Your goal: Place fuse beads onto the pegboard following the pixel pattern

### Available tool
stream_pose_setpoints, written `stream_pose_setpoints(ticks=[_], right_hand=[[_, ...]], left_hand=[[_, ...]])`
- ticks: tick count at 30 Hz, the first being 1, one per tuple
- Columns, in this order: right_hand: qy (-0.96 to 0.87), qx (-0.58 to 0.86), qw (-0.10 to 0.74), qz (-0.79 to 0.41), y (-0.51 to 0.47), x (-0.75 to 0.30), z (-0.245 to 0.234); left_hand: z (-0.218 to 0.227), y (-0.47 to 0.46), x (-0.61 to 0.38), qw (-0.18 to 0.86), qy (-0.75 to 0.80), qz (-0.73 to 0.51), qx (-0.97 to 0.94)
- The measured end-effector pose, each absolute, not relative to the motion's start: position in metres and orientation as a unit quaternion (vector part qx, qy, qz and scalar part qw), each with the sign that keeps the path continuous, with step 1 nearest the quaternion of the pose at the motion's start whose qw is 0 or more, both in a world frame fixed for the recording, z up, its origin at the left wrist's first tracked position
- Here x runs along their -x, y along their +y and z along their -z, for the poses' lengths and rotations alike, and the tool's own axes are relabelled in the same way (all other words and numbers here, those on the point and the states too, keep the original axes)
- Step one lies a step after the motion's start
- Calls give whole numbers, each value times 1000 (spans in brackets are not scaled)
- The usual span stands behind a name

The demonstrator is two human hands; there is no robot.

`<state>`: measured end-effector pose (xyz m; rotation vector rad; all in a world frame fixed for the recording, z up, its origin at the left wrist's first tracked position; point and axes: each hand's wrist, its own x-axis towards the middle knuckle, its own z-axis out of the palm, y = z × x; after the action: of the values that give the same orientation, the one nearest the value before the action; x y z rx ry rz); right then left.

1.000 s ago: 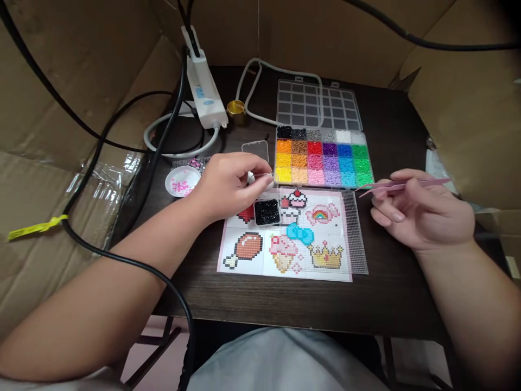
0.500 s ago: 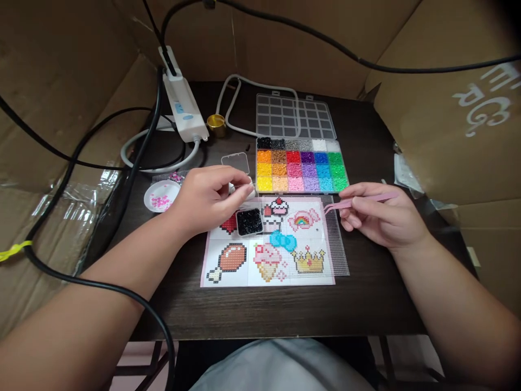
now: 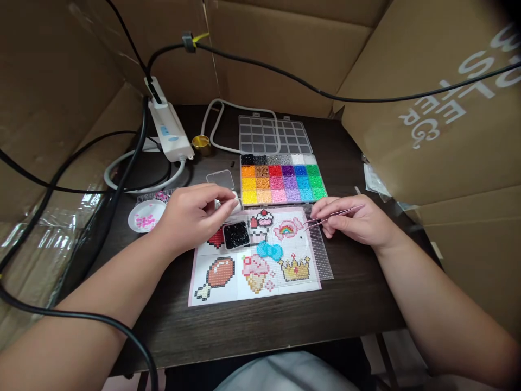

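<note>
My right hand [image 3: 350,220] grips a pair of pink tweezers [image 3: 325,217] between thumb and fingers. Their tips point left over the right edge of a printed pattern sheet [image 3: 222,252], by the pink candy picture. My left hand [image 3: 199,212] hovers over the sheet's upper left with thumb and forefinger nearly together; whatever they pinch, if anything, I cannot make out. Just below its fingertips sits a small clear box of black beads [image 3: 236,235]. A clear pegboard [image 3: 291,244] with blue bow-shaped beadwork [image 3: 269,250] lies on the sheet.
Behind the sheet stands an open bead organizer [image 3: 284,182] with many colours, its clear lid [image 3: 260,136] folded back. A white dish [image 3: 147,216] of pink beads lies left, near a power strip [image 3: 171,127] and a gold cup [image 3: 201,144]. Black cables [image 3: 285,70] cross above; cardboard walls surround the table.
The view has shifted, so the table items appear farther left and lower. The tweezers in my right hand have turned slightly. My left hand keeps nearly the same pose.
</note>
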<state>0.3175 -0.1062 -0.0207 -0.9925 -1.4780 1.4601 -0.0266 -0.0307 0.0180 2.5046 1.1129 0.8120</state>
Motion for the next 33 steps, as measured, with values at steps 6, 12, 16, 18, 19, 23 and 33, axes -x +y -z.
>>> stream_pose_setpoints(ticks=[6,12,16,18,19,23,33], right_hand=[[-609,427,368,-559,-106,-314,13],[-605,463,347,-547,-107,-311,10],[-607,482,332,-537,-107,-312,10],[-607,490,325,-535,-107,-313,10],[-606,492,323,-535,-107,-313,10],[-601,498,321,-537,-107,-313,11],[-569,498,373,-538,-108,-315,19]], left_hand=[[-18,-31,27,145,386,-282,-867],[-19,-31,27,146,394,-280,-863],[-18,-31,27,146,394,-279,-863],[-17,-31,27,146,394,-279,-864],[-17,-31,26,145,394,-278,-864],[-18,-31,26,143,393,-278,-865],[-16,-29,28,134,393,-275,-867]])
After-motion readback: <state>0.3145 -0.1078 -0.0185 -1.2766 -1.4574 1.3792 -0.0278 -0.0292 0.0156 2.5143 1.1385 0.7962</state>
